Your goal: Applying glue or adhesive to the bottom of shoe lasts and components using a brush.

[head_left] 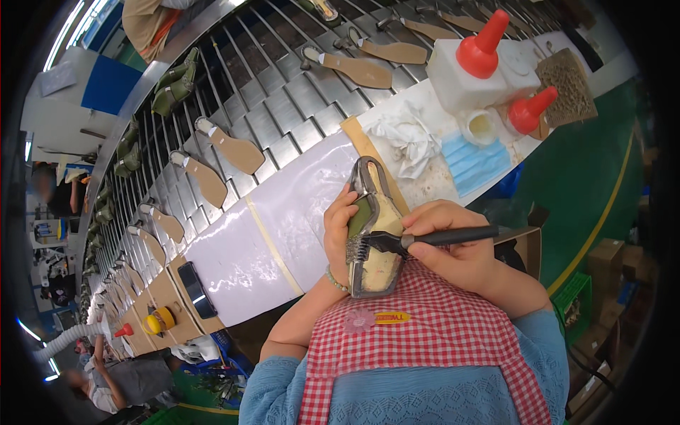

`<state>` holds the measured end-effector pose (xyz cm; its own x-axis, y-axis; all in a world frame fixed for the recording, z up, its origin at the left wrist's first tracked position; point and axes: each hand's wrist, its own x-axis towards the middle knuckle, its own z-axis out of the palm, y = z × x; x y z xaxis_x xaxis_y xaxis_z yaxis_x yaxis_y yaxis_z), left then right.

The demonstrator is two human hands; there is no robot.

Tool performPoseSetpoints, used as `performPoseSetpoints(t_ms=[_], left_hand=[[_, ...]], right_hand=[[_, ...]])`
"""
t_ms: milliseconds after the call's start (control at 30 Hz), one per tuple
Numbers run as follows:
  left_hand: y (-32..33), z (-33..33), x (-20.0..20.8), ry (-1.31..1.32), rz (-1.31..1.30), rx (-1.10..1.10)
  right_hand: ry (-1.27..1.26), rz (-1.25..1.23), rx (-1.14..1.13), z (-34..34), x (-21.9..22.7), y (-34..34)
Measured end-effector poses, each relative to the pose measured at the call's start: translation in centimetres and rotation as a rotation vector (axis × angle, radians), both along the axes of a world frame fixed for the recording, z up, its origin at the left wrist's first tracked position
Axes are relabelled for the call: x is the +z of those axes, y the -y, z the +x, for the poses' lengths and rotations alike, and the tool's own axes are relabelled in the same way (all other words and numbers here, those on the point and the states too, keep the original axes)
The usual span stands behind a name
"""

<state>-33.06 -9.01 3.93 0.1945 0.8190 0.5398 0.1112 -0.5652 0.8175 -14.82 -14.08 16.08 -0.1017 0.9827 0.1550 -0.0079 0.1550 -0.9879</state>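
Note:
My left hand (337, 230) is wrapped around a green shoe upper (380, 267), held bottom up. Its pale underside faces me, bordered by a dark grey edge. Between the fingers and thumb of my right hand (457, 258) is a black-handled brush (469, 234). The brush's bristles touch the left side of the shoe's underside, near its lower end. A beaded bracelet circles my left wrist. The shoe is above the near edge of the worktop, close to my checked apron.
Beyond the worktop (234, 244), a slatted metal conveyor (283, 106) carries tan soles (237, 151) and green uppers (170, 92). White bottles with red nozzles (484, 49), an open jar (480, 127), crumpled tissue (407, 138) and a blue mask (473, 161) lie at right. A phone (196, 289) lies left.

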Motion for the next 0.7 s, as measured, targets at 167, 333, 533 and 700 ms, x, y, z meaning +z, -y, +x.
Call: performPoseSetpoints(t_ms=[167, 333, 533, 700], left_hand=[[0.0, 0.0, 0.6, -0.031, -0.011, 0.021], [-0.1, -0.1, -0.3, -0.022, 0.041, 0.051], [0.0, -0.3, 0.3, -0.077, 0.041, 0.033], [0.1, -0.2, 0.5, -0.016, 0.046, 0.084]], right_hand=[[0.156, 0.189, 0.017, -0.5, 0.7, 0.0], [0.010, 0.050, 0.043, -0.6, 0.0, 0.0], [0.444, 0.417, -0.072, -0.8, 1.2, 0.2], [0.500, 0.515, -0.090, -1.1, 1.5, 0.6]])
